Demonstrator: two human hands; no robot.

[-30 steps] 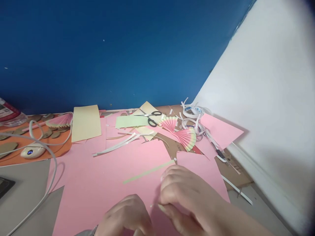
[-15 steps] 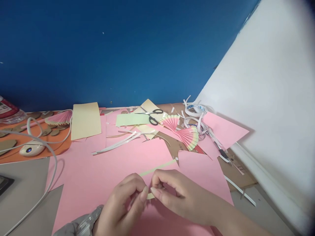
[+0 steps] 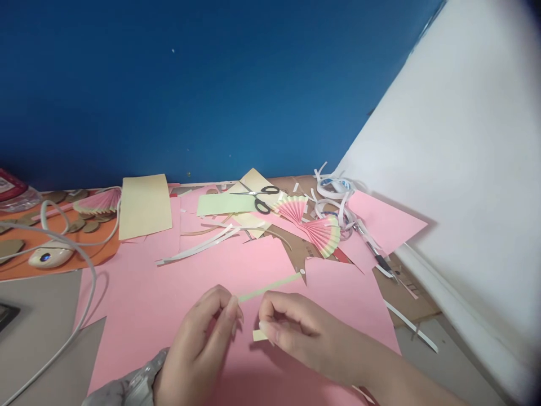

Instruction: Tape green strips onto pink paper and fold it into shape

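Observation:
My right hand [image 3: 302,324] pinches a short pale-yellow paper strip [image 3: 258,335]; its free end sticks out left of the thumb, and the rest is hidden by the fingers. Just to the left, my left hand [image 3: 202,332] is closed, thumb tip against the index finger, apart from the strip. Whether anything small sits in that pinch I cannot make out. Both hands hover over a large pink paper sheet [image 3: 147,304]. Behind them a narrow light-green strip [image 3: 270,286] lies slanted on the pink paper.
Scissors [image 3: 257,194] lie open on a green paper piece [image 3: 220,204]. Pleated pink-and-green fans [image 3: 319,234] rest to their right, near curled white strips [image 3: 332,208] and a pen [image 3: 380,256]. A white device with a cable [image 3: 51,255] stands at left. A white wall [image 3: 465,141] bounds the right.
My left hand has drawn away leftward from the pale-yellow strip, widening the gap between the hands. My right hand stays nearly in place, still pinching the strip, whose end now shows more.

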